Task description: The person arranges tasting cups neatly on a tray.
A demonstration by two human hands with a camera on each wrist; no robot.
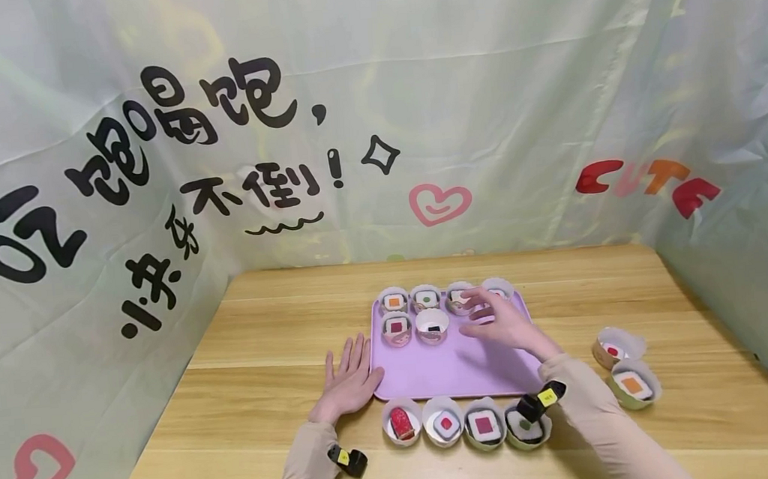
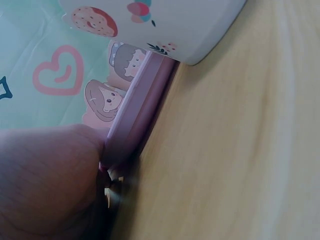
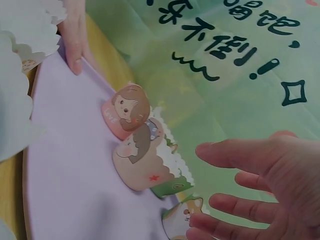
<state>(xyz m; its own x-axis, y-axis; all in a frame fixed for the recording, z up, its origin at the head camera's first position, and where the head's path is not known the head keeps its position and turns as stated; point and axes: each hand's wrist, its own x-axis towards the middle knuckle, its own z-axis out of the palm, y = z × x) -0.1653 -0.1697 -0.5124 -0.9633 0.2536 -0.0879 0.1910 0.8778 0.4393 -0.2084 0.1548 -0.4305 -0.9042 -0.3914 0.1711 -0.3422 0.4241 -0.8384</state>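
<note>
A lilac tray lies on the table, with paper cups holding toy sushi pieces at its back. My left hand lies with fingers straight at the tray's left edge, its thumb touching the rim. Above the tray's right half is my right hand, fingers spread and bent a little, nothing between them. Nearest to it are a second-row cup and a back-row cup, which it partly covers. In the right wrist view its fingers are apart beside the cups with cartoon faces.
Along the tray's front edge stands a row of cups, among them one with a red piece and one with a purple-centred piece. Two more cups stand to the right on the wooden table. Printed fabric hangs behind.
</note>
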